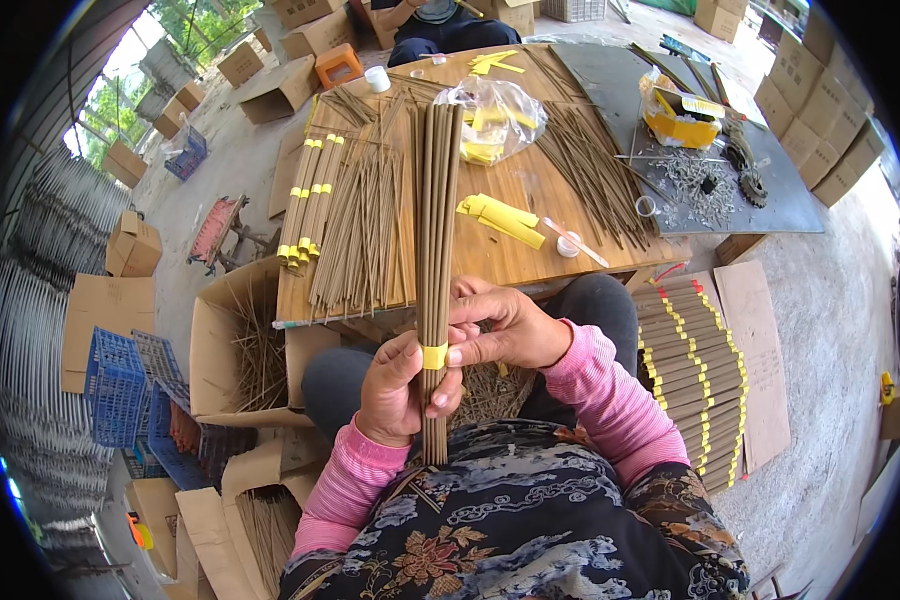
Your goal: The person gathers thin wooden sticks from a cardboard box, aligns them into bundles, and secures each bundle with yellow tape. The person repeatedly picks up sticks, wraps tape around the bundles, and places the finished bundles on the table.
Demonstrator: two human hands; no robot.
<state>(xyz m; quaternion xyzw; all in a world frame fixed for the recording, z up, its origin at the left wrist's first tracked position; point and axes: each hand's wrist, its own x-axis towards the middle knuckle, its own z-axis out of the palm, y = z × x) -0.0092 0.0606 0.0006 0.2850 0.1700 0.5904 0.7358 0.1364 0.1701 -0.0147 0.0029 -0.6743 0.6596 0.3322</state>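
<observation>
Upright in front of me stands a bundle of thin brown incense sticks (436,220). My left hand (390,392) is closed round its lower part. A yellow paper band (435,357) wraps the bundle just above those fingers. At the band's right edge, the thumb and fingers of my right hand (515,328) pinch together against the paper; part of the fingers is hidden behind the sticks. Beyond my hands, loose incense sticks (360,235) are spread on the wooden table (510,275). Flat yellow paper strips (502,220) lie to the right of the bundle.
Banded bundles (310,200) lie at the table's left. A plastic bag (490,115) and a small white pot (568,244) are on it. A cardboard box (220,350) of sticks stands left; stacked banded bundles (692,370) lie right. A person (440,30) sits opposite.
</observation>
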